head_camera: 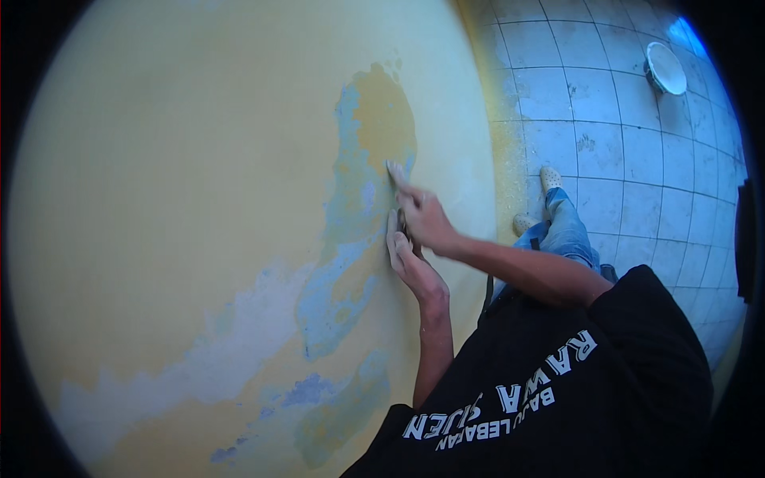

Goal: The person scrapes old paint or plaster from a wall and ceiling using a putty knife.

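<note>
My right hand (423, 216) reaches to a painted yellow wall (179, 179), its pale-coated index finger stretched out along a patch of uneven ochre and grey-green colour (385, 119). A thin dark edge shows beside that finger; whether it is a tool or a shadow, I cannot tell. Just below, my left hand (412, 263) lies close to the wall with whitish fingers extended. Something small and dark shows between the two hands, partly hidden by the fingers. Further down the wall are a pale smeared band (239, 340) and a second greenish patch (346, 412).
Pale floor tiles (597, 95) meet the wall at the right, with yellowish dust or specks (507, 161) along its foot. A round white-topped container (666, 69) stands on the tiles. My light perforated clogs (550, 178) are close to the wall.
</note>
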Demonstrator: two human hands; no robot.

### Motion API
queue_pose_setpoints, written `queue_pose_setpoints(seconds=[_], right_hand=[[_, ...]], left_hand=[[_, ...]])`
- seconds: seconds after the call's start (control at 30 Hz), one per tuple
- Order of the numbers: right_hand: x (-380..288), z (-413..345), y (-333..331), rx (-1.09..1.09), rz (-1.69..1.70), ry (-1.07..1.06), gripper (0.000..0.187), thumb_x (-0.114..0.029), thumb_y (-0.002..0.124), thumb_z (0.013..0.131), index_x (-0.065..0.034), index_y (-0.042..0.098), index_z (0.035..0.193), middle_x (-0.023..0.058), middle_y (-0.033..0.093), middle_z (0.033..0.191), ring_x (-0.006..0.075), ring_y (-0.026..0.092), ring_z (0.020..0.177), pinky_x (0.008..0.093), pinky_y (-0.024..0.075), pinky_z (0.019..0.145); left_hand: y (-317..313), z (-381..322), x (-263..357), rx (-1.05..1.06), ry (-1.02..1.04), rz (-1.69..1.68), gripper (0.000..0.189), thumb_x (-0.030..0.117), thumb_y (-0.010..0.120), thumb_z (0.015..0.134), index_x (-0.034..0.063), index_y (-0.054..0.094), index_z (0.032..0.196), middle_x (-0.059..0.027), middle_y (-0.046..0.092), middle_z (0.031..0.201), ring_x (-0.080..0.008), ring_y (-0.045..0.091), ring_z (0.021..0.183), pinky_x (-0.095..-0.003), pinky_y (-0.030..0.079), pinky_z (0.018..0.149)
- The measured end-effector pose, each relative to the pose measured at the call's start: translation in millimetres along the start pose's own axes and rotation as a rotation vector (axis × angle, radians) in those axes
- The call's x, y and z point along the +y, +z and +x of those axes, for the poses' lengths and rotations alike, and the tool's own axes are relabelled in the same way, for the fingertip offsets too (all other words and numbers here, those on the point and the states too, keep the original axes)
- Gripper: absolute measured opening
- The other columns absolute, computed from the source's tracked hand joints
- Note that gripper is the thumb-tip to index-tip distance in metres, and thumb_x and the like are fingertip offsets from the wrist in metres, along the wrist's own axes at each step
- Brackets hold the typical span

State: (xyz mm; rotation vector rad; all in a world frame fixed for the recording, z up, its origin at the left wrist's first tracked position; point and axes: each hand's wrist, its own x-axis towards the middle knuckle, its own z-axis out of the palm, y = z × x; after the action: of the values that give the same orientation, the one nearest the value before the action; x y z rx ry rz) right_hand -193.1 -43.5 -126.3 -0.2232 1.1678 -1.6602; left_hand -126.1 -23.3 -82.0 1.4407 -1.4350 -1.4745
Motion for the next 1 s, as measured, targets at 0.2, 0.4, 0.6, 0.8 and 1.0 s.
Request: queue_pose_setpoints(seconds=[0.2,0.4,0.6,0.8,1.0], right_hand=[[6.4,-20.5,-0.9,0.013,-0.164,-0.247,0.053,-0.015,0.039,0.108,-0.0209,0.039,0.161,0.0070,0.065,0.079,0.0158,0.065,0.068,0.0298,0.0561,0.066],[-19.1,-19.7,-11.5,-0.015,-0.004,0.091,0.054,-0.015,0.045,0.106,-0.0214,0.043,0.160,0.0028,0.067,0.089,0.0064,0.056,0.075,0.0238,0.0504,0.067],[-34.5,-5.6,-13.1,0.019,0.016,0.155,0.055,-0.017,0.043,0.107,-0.0276,0.040,0.161,0.0008,0.060,0.078,0.0092,0.051,0.050,0.0257,0.0426,0.041],[-21.4,-21.3,-12.8,-0.045,-0.062,0.181,0.054,-0.021,0.044,0.108,-0.0300,0.040,0.161,-0.0010,0.056,0.070,0.0063,0.045,0.046,0.0245,0.0366,0.037],[-14.9,-24.6,-19.6,-0.111,-0.032,0.177,0.054,-0.018,0.042,0.108,-0.0211,0.037,0.162,0.0044,0.061,0.073,0.0102,0.055,0.054,0.0287,0.0464,0.043]], left_hand=[[-2.8,-5.9,7.4,-0.069,0.034,0.049,0.055,0.027,0.033,0.112,-0.0072,0.039,0.154,-0.0211,0.043,0.158,-0.0300,0.043,0.145,-0.0389,0.034,0.119],[0.2,0.5,6.8,-0.136,0.024,0.006,0.056,0.029,0.034,0.112,-0.0067,0.038,0.155,-0.0205,0.044,0.157,-0.0283,0.044,0.144,-0.0380,0.036,0.118],[-11.8,8.7,-7.8,-0.146,-0.063,-0.078,0.056,0.032,0.037,0.112,-0.0037,0.041,0.155,-0.0174,0.048,0.154,-0.0253,0.048,0.139,-0.0355,0.038,0.114],[-7.6,2.1,1.3,-0.135,-0.064,-0.138,0.056,0.032,0.037,0.111,-0.0033,0.042,0.155,-0.0158,0.050,0.152,-0.0237,0.051,0.135,-0.0358,0.042,0.109],[-3.7,12.1,-6.7,-0.177,-0.129,-0.211,0.055,0.032,0.040,0.109,0.0016,0.044,0.155,-0.0110,0.050,0.151,-0.0208,0.049,0.137,-0.0344,0.041,0.109]])
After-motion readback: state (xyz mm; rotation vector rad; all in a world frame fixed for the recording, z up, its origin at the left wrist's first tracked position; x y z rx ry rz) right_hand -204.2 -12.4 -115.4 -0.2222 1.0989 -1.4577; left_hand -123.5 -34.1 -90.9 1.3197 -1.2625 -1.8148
